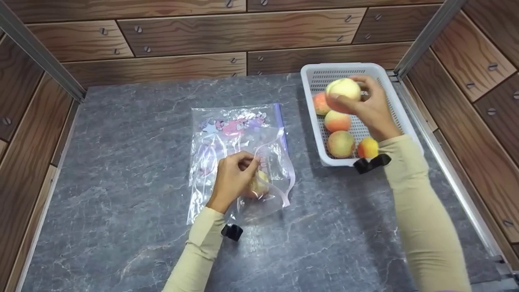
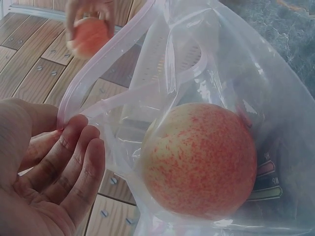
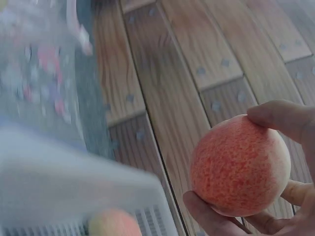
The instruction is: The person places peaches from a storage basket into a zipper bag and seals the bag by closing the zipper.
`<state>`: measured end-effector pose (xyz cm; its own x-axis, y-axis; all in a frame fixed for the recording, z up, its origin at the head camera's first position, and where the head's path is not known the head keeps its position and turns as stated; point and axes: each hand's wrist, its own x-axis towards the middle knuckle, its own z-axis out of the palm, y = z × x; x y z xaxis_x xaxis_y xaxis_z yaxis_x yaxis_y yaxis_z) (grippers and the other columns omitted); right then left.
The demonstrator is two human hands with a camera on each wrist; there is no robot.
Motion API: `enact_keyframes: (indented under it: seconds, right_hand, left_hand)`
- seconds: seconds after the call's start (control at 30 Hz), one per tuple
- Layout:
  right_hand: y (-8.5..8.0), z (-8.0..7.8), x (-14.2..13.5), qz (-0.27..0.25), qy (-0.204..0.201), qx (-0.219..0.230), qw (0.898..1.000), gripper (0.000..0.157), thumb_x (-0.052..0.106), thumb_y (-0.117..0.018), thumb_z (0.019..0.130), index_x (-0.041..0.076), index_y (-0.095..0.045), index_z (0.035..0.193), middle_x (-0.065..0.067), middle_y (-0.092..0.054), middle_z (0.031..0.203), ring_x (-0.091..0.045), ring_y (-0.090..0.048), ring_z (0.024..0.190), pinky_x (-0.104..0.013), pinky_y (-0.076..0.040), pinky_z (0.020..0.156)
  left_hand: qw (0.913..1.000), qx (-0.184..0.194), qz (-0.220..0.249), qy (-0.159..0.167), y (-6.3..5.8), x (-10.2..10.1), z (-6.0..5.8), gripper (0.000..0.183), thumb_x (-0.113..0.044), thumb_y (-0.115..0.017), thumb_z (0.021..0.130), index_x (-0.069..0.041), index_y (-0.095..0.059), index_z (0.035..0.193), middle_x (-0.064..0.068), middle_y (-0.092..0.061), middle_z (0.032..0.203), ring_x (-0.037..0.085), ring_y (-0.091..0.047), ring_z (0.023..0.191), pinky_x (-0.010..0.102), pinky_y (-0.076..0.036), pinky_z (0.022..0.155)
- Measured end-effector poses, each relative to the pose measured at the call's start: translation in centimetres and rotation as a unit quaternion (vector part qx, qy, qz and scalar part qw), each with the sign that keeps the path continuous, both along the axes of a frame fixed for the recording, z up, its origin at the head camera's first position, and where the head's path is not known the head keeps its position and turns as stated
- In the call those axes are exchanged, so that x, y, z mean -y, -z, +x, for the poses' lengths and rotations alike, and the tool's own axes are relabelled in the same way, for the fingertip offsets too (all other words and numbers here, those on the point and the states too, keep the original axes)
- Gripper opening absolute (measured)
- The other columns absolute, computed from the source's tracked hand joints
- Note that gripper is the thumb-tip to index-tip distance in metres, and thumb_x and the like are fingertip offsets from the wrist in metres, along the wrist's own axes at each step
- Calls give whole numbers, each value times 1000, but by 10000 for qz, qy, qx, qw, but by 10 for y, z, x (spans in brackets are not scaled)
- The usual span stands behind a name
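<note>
My left hand pinches the rim of a clear zip bag, drawing its pink-edged mouth up from the sheet. Inside the bag lies a speckled peach, partly behind the plastic and my fingers in the head view. Over the white basket my right hand grips another peach, yellow on one side and red on the other, between thumb and fingers. Below it in the basket are several more fruits, among them a greenish-red one and a small orange-yellow one.
The dark marbled tabletop bears both bag and basket, the basket at the back right. Wood-patterned panels enclose the back and sides, with a metal rail along the right edge. The bag carries a pink cartoon print.
</note>
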<state>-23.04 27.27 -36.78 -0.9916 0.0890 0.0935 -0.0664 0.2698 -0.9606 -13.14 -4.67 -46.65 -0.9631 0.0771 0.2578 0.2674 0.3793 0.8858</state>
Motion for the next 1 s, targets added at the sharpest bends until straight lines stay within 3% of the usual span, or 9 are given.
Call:
enact_keyframes:
  seconds: [0.13, 0.37, 0.47, 0.73, 1.0]
  right_hand:
    - [9, 15, 24, -1016, -459, 180, 9936, 55, 11, -85, 82, 20, -56, 128, -16, -51, 125, -28, -60, 104, -33, -58, 78]
    - [36, 40, 58, -2218, -1787, 307, 9581, 53, -8, -69, 87, 12, -51, 133, -19, -46, 141, -36, -54, 119, -40, -57, 89]
    - [49, 50, 69, -2188, -2111, 372, 9519, 55, -9, -70, 85, 12, -53, 133, -20, -51, 138, -36, -57, 118, -42, -56, 90]
    - [75, 66, 81, -1540, -2749, 325, 9485, 63, -6, -79, 78, 1, -54, 136, -16, -57, 136, -33, -56, 121, -45, -46, 103]
    - [90, 74, 85, -987, -3297, 601, 9370, 71, 0, -85, 78, -5, -52, 140, -16, -55, 140, -34, -58, 122, -43, -52, 100]
  left_hand:
    - [10000, 37, -5, -16, 0, 0, 1, 9, -10, -73, 93, -3, -76, 88, 2, -72, 75, 12, -63, 64, 26, -57, 62]
    - [10000, -24, -29, 8, 0, 0, 1, 10, -11, -72, 93, -4, -76, 87, 0, -71, 73, 9, -62, 62, 25, -56, 60]
    - [10000, -6, -20, -25, 0, 0, 1, 9, -11, -73, 93, -5, -76, 86, 0, -71, 73, 9, -62, 62, 25, -56, 60]
    - [9999, -29, 2, -103, 1, 0, 1, 11, -12, -72, 93, -4, -75, 86, 0, -70, 71, 10, -61, 60, 25, -55, 59]
    - [9997, -234, 22, -75, 1, 1, 2, 12, -11, -70, 95, -3, -75, 88, 0, -69, 71, 9, -61, 61, 24, -53, 58]
